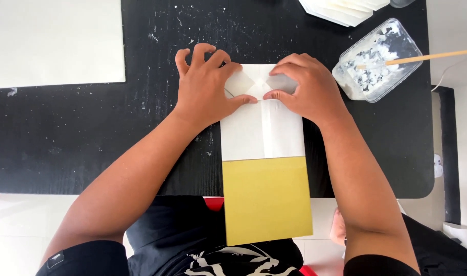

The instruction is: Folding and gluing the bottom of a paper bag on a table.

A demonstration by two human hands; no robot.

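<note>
— Pressing down now, both hands flat on the far end of the paper bag [264,138], which lies lengthwise on the black table [80,138], its white half away from the person and its gold half [266,199] hanging over the near edge.

— What are the hands doing exactly?

— The left hand [205,89] is spread, fingers splayed over the top left corner, thumb laid along a crease. The right hand [307,87] mirrors it, fingers curled over the top right corner. Neither grips anything; they pin two small folded flaps [241,82] that meet near the middle.

— How would that bag handle?

— Light and thin, I'd judge, stiff enough to keep a crease but quick to crumple or slide on that smooth top (the overhang won't help). Best held by pressing flat near the folds, or pinched at the long edges.

— Anything else around?

— A clear plastic tub [379,59] of white paste with a wooden stick [438,57] in it sits to the right, folded white sheets [340,10] beyond it, and a large white sheet [54,41] at far left.
</note>
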